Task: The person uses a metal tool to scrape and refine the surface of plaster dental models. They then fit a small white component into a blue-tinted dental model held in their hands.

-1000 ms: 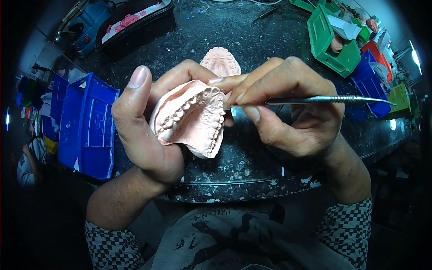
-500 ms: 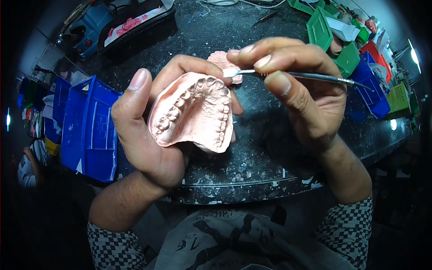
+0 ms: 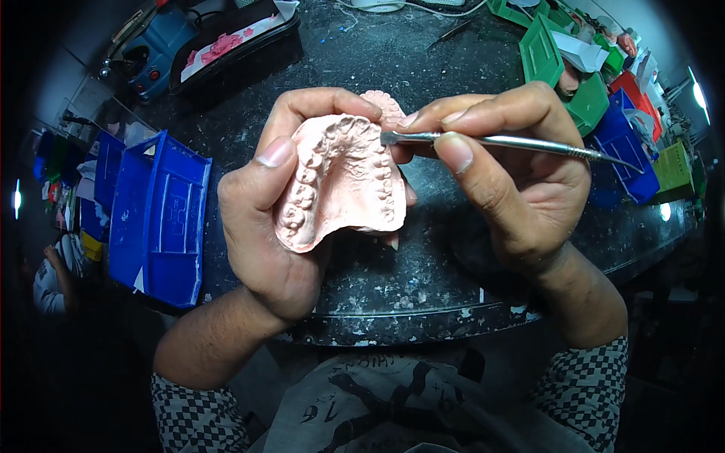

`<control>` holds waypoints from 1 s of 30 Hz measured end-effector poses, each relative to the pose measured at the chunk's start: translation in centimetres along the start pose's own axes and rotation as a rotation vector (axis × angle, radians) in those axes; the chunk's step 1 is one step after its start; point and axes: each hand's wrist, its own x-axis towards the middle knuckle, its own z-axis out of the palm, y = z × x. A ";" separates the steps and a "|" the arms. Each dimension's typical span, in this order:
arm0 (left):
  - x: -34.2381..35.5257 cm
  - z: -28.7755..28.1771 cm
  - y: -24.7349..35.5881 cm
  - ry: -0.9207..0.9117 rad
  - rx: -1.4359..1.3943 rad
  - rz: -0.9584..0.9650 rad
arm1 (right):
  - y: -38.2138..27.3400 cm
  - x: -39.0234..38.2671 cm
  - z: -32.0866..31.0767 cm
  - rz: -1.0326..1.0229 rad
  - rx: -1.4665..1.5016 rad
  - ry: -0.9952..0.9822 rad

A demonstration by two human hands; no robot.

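Note:
A pale pink plaster dental cast (image 3: pixel 351 189) with an arch of teeth is gripped by my left hand (image 3: pixel 264 204), thumb on its left side and fingers curled round the far side. My right hand (image 3: pixel 521 166) pinches a slim metal dental carving tool (image 3: pixel 521 141) between thumb and fingers. The tool's flat tip meets the cast's upper right edge, by the teeth; whether it presses in cannot be made out. Behind the cast, a second pink cast (image 3: pixel 385 104) lies on the dark worktable, partly hidden by my hands.
At the left stands a blue plastic bin (image 3: pixel 155 226). A black tray (image 3: pixel 249 57) with pink scraps sits at the far left, beside a blue machine (image 3: pixel 155 60). Green bins (image 3: pixel 544 53) and another blue bin (image 3: pixel 623 143) line the right. The worktable's front edge (image 3: pixel 408 321) curves before me.
My left hand has turned the cast and shifted it slightly right. The tool's tip, formerly above the cast's upper right, has come down to its edge. My right hand moved slightly lower.

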 end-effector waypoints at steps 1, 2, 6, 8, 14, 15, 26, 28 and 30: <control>0.0 0.0 0.0 -0.002 0.009 0.000 | 0.0 0.0 0.0 -0.003 0.000 -0.003; 0.1 -0.1 0.0 -0.005 0.018 -0.001 | 0.0 -0.1 -0.1 -0.004 0.000 -0.004; 0.1 -0.7 0.1 -0.047 0.078 0.023 | 0.0 0.1 0.0 -0.024 -0.030 -0.030; 0.0 -0.6 0.2 -0.052 0.088 0.031 | 0.0 0.1 -0.2 -0.074 -0.083 -0.065; -0.1 -0.7 0.2 -0.061 0.092 0.034 | 0.1 0.2 -0.1 -0.125 -0.127 -0.084; 0.0 -0.7 0.2 -0.052 0.108 0.027 | 0.1 0.2 0.0 -0.123 -0.124 -0.081; 0.5 -0.7 0.9 -0.003 -0.039 -0.162 | 0.3 0.4 -0.1 -0.192 -0.150 -0.120; 0.5 -0.5 0.9 0.004 -0.045 -0.179 | 0.2 0.3 -0.1 -0.191 -0.173 -0.122; 0.5 -0.6 0.9 0.009 -0.053 -0.197 | 0.1 0.2 -0.2 -0.178 -0.191 -0.126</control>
